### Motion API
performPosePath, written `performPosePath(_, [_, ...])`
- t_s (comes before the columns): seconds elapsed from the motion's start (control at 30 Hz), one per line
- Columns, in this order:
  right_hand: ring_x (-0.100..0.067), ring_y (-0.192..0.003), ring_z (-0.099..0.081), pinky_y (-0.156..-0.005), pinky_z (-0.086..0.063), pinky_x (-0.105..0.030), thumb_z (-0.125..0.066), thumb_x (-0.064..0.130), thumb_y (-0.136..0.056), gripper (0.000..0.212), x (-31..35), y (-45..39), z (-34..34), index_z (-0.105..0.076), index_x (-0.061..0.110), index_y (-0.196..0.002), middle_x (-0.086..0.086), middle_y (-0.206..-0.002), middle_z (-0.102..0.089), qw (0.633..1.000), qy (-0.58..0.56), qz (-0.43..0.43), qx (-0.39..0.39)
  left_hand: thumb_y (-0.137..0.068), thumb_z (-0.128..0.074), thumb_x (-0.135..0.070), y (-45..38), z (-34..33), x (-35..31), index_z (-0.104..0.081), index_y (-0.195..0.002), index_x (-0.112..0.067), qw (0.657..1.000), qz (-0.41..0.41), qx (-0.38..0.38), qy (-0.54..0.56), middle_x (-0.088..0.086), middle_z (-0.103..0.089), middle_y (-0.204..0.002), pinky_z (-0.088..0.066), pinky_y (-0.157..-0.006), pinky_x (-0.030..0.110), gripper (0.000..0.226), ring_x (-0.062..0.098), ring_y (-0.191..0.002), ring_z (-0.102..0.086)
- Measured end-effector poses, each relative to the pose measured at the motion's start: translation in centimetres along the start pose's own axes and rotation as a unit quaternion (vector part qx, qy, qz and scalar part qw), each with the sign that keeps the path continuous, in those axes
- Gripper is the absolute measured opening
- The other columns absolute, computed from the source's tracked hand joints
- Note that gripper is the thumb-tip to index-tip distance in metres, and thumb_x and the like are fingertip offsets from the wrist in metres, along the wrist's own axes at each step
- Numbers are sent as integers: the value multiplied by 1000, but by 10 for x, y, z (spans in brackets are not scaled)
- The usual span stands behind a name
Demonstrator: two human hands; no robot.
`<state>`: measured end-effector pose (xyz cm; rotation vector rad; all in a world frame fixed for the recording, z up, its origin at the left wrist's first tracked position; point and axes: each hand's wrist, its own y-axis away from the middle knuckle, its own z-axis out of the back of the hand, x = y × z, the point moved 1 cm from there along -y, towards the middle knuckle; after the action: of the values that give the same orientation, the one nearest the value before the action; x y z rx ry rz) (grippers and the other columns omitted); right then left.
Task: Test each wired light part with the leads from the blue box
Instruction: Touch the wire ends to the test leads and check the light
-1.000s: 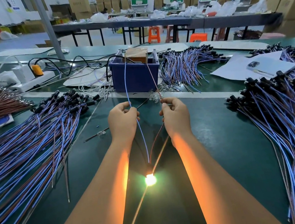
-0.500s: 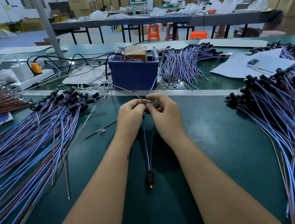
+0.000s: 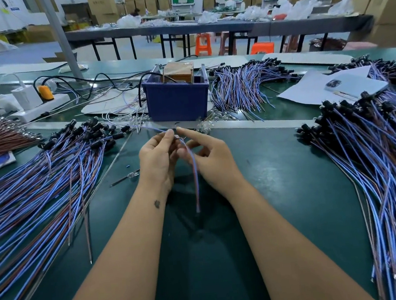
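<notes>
One wired light part (image 3: 195, 174), a blue and a brown wire ending in a dark unlit lamp, hangs between my hands over the green mat. My left hand (image 3: 158, 159) pinches its wire ends together with a thin lead (image 3: 151, 129) that runs from the blue box (image 3: 176, 103). My right hand (image 3: 211, 158) is close beside it, index finger stretched toward the left fingertips and the other fingers loosely bent. The box stands just behind my hands with a brown block inside.
Big piles of the same wired parts lie to the left (image 3: 35, 183), right (image 3: 378, 159) and back (image 3: 241, 85). A white power strip (image 3: 39, 107) sits at back left, papers with a phone (image 3: 355, 85) at back right. A loose small part (image 3: 126, 178) lies left of my left hand.
One second ago my hands were apart and the lamp glowed bright. They came together, the lamp went dark, and my right index finger has now straightened.
</notes>
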<state>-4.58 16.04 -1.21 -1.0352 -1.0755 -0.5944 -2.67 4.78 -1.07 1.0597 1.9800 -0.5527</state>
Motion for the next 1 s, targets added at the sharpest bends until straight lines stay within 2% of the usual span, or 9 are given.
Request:
performPosePath(0.1, [-3,-61,-56,-61,-49,-20,-59,16,-96,18,2,5,7,-70,21,-108,9,-78,-71,994,-94,-19,-56,-93,-57,0,2,2,3,-57,-81,-8,999,-25,-4,-20,3,-63,-66,-53,-55,17,15,7,-54,-61])
performPosePath(0.2, [-9,-62,-54,-62,-47,-22,-50,20,-101,22,1,10,11,-69,24,-92,5,-79,-65,979,-125,-68,-145,-87,-66,1,9,1,7,-58,-79,-12,979,-106,29,-173,1,-63,-66,-53,-58,20,17,11,-58,-61])
performPosePath(0.3, [-9,-69,-55,-61,-46,-21,-40,20,-104,29,2,15,25,-57,20,-80,3,-81,-62,960,-124,-119,-221,-81,-72,2,26,-13,13,-62,-71,-14,912,-190,108,-346,1,-63,-63,-49,-58,22,21,10,-58,-57])
performPosePath(0.43, [-4,-42,-47,-44,-38,-18,-34,19,-106,35,20,23,83,-48,15,-74,-3,-59,-50,953,-62,-124,-269,-79,-73,5,73,-50,27,-72,-76,-10,825,-275,267,-415,6,-66,-71,-47,-61,27,16,13,-61,-58])
performPosePath(0.57, [-17,-62,-47,-57,-34,-31,-35,25,-104,34,49,32,159,-53,16,-77,-4,-72,-52,933,204,-125,-270,-84,-70,-3,121,-103,44,-78,-91,-11,724,-360,371,-457,3,-72,-87,-53,-68,31,13,20,-71,-64])
performPosePath(0.77, [-27,-72,-52,-59,-32,-33,-37,29,-102,30,77,62,251,-57,13,-85,-8,-83,-60,797,514,-185,-258,-91,-54,2,158,-155,73,-65,-126,-20,700,-240,482,-468,-1,-70,-113,-52,-86,34,43,17,-99,-64])
performPosePath(0.87, [-36,-101,-54,-78,-46,-40,-42,26,-98,28,73,78,267,-56,10,-116,-16,-116,-58,733,577,-274,-234,-92,-54,-2,162,-154,84,-67,-121,-19,696,-206,499,-474,0,-71,-107,-52,-85,35,36,17,-97,-64])
performPosePath(0.93, [-38,-121,-41,-96,-39,-45,-47,26,-95,38,68,81,263,-48,9,-129,-20,-133,-45,695,615,-296,-227,-92,-55,-3,158,-147,86,-71,-112,-17,700,-195,490,-481,0,-73,-103,-53,-85,35,30,15,-95,-66])
performPosePath(1.0, [-37,-124,-33,-103,-31,-45,-48,23,-92,40,64,77,247,-44,10,-129,-21,-136,-38,692,629,-267,-233,-89,-55,-3,148,-136,84,-74,-106,-17,714,-190,464,-489,-3,-73,-100,-54,-84,33,29,10,-90,-66])
